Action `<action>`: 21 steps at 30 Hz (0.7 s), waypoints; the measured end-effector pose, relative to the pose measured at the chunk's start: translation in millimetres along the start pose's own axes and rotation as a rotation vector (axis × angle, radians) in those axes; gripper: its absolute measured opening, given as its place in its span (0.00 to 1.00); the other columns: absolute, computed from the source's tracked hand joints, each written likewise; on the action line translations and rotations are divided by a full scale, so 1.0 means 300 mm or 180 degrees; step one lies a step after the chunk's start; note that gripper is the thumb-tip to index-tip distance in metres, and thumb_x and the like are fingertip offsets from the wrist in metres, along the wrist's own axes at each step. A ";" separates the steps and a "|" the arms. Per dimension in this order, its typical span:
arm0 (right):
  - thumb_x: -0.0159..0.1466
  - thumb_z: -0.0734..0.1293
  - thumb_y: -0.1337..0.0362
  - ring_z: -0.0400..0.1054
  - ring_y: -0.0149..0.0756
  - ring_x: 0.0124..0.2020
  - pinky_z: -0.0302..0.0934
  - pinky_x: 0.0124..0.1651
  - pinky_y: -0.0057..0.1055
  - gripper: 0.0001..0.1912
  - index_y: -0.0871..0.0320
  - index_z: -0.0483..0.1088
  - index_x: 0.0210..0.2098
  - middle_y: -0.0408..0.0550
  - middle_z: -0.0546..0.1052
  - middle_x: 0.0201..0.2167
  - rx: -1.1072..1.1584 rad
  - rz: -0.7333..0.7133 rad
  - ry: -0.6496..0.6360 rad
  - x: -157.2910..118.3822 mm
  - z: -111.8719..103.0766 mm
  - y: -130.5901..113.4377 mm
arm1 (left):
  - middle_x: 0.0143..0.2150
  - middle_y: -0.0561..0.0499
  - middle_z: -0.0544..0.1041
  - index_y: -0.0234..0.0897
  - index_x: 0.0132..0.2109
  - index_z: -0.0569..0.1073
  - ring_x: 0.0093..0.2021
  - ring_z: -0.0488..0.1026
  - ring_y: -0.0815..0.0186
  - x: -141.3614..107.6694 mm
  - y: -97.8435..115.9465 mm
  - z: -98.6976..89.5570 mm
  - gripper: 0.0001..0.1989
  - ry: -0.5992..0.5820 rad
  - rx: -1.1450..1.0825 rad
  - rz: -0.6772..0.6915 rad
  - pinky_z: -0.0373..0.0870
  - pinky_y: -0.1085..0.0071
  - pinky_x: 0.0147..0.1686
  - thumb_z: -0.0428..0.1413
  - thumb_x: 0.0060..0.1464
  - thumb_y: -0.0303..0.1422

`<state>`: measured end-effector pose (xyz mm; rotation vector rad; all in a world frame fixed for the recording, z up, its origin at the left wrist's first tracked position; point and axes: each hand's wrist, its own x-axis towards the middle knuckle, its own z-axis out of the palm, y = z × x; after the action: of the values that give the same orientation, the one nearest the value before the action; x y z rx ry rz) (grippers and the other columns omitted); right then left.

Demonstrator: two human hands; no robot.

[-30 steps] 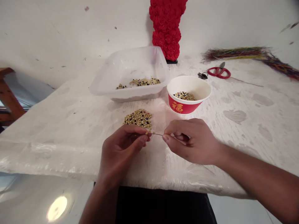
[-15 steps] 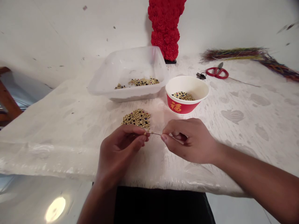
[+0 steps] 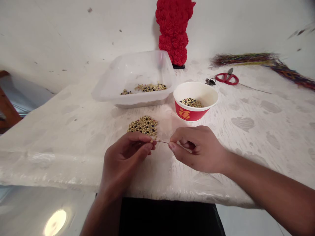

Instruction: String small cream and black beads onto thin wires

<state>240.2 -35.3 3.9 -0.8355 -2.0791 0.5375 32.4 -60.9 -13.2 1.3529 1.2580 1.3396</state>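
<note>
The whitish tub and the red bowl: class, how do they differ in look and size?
The whitish tub is plain and translucent; the red bowl has a gold character on its side. The tub is larger than the bowl. The tub is roughly four-sided, while the bowl is round. Both stand open-topped on the table, with small beads inside.

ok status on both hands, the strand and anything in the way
Left hand pinching a small bead, right hand pinching the thin strand. Strand spanning the gap between them, visible stretch unobstructed. Bead pile just beyond left hand.
</note>
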 end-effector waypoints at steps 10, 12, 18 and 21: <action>0.61 0.67 0.73 0.51 0.18 0.18 0.48 0.23 0.18 0.06 0.62 0.70 0.27 0.32 0.59 0.18 0.0002 -0.0109 0.0082 0.002 -0.001 -0.003 | 0.33 0.53 0.80 0.39 0.36 0.79 0.31 0.77 0.71 0.003 0.003 0.017 0.04 0.0081 -0.0110 0.0020 0.77 0.77 0.33 0.64 0.52 0.26; 0.60 0.67 0.73 0.50 0.18 0.18 0.47 0.23 0.19 0.06 0.62 0.70 0.27 0.32 0.59 0.18 0.0012 -0.0108 0.0064 0.002 -0.001 -0.003 | 0.33 0.53 0.80 0.39 0.36 0.79 0.31 0.77 0.70 0.002 0.004 0.014 0.04 0.0071 -0.0116 0.0011 0.77 0.77 0.33 0.64 0.52 0.26; 0.61 0.67 0.73 0.51 0.18 0.18 0.47 0.22 0.19 0.06 0.62 0.70 0.27 0.33 0.59 0.18 -0.0014 -0.0109 0.0070 0.003 0.002 0.000 | 0.33 0.53 0.80 0.38 0.36 0.79 0.31 0.77 0.70 0.001 0.000 0.010 0.04 0.0072 -0.0224 -0.0007 0.77 0.77 0.32 0.63 0.52 0.25; 0.62 0.67 0.73 0.52 0.18 0.18 0.48 0.23 0.19 0.06 0.62 0.70 0.28 0.33 0.60 0.18 -0.0029 -0.0111 0.0053 0.002 0.002 0.001 | 0.33 0.54 0.80 0.39 0.36 0.79 0.30 0.77 0.71 0.003 -0.001 0.014 0.05 0.0080 -0.0254 -0.0013 0.76 0.77 0.32 0.63 0.51 0.25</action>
<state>239.3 -34.8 3.7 -0.8050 -2.0784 0.5010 36.5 -59.5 -13.6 1.2812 1.2106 1.3932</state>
